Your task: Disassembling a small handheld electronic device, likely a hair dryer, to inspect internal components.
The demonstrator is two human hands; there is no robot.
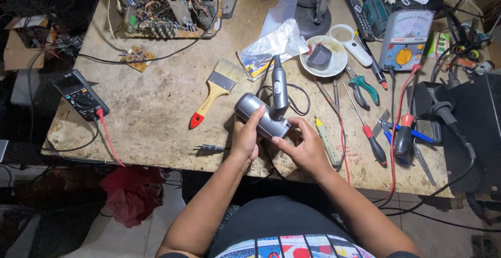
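Both hands, left (245, 138) and right (304, 151), clasp a grey device (261, 116); white dish (334, 66) holds a dark part (319, 57).

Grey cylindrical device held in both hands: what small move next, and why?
Probably steady the grey cylindrical device with the left hand while the right hand works its near end: both hands already grip there, and the red-handled screwdriver lies unused beside them.

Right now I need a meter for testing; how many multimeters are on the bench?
2. A black digital multimeter at the left edge, and a grey analogue multimeter at the upper right. Clutter could hide others.
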